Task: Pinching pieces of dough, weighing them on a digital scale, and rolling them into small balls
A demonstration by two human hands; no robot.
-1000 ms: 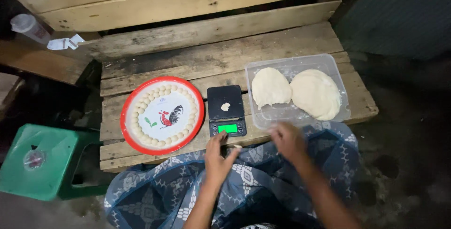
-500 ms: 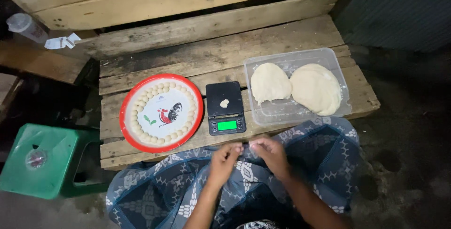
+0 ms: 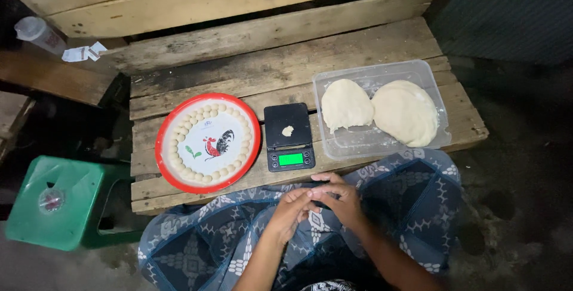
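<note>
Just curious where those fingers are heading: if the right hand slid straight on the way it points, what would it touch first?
The right hand points leftward and already meets the left hand at the fingertips.

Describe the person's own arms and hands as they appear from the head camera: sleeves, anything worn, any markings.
Both forearms are bare up to the bottom edge of the picture; no sleeves show. The left hand and the right hand wear no gloves. No watch or bracelet is visible on either wrist; the view is too coarse to rule out rings. No markings are visible. Beneath the arms lies a dark blue cloth with a pale geometric pattern.
</note>
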